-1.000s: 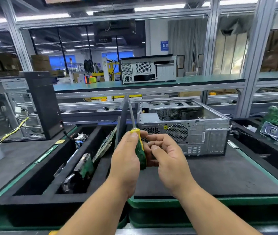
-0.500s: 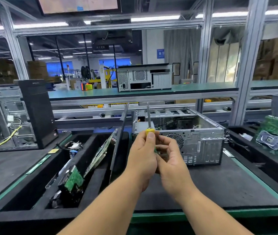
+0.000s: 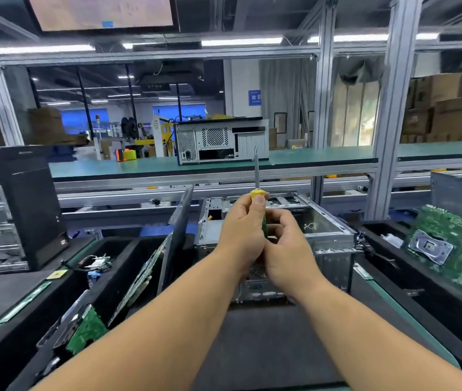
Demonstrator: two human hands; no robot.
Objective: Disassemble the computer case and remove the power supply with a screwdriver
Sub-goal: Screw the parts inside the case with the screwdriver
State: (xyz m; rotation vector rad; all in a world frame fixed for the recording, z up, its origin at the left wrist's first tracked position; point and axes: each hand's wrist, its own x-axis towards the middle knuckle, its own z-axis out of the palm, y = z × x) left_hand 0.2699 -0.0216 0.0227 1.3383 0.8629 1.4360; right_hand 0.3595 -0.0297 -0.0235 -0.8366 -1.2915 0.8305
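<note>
We held the screwdriver (image 3: 257, 193) upright in front of us, its metal shaft pointing up and clear of everything, so no screw was being turned at that moment. Our left hand (image 3: 242, 235) was wrapped around the green and yellow handle, thumb lying along it near the yellow collar. Our right hand (image 3: 286, 249) curled in against the lower end of the handle, fingers bent around it; it looked as if we were settling the tool into a working grip between the two hands, though we could not tell exactly what the right fingers pinched.

The computer case (image 3: 328, 238) lay on its side just beyond our hands on the dark mat of the desk (image 3: 266, 348), its open side up and its rear panel facing us. That seemed a sensible placing, since the rear is where the screws for a power supply would sit. We could not make out the power supply itself; our hands covered much of the near face.

To the left stood a black bin (image 3: 128, 266) with circuit boards and a panel leaning in it, probably parts already sorted. To the right, a green motherboard (image 3: 455, 249) rested in another tray.
</note>
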